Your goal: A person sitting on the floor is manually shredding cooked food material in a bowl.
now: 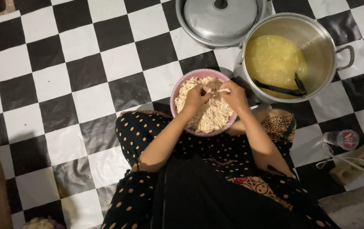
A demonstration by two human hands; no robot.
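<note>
Over pink bowl point(181, 87) on checkered floor point(84, 76): pale strip point(223, 90) pinched by right hand point(233, 96); left hand point(195, 98) closed on shredded food point(209, 116). Pot point(317, 42) of yellow broth seen beside bowl, lid point(220, 19) behind.

We're down on a home kitchen floor point(84, 85), black-and-white checked sheeting. A big metal pot point(322, 51) of yellow broth sits there, its lid point(220, 19) beside it, and a pink bowl point(181, 87) of shredded food rests at the seated person's knees: cooking done at floor level.
</note>
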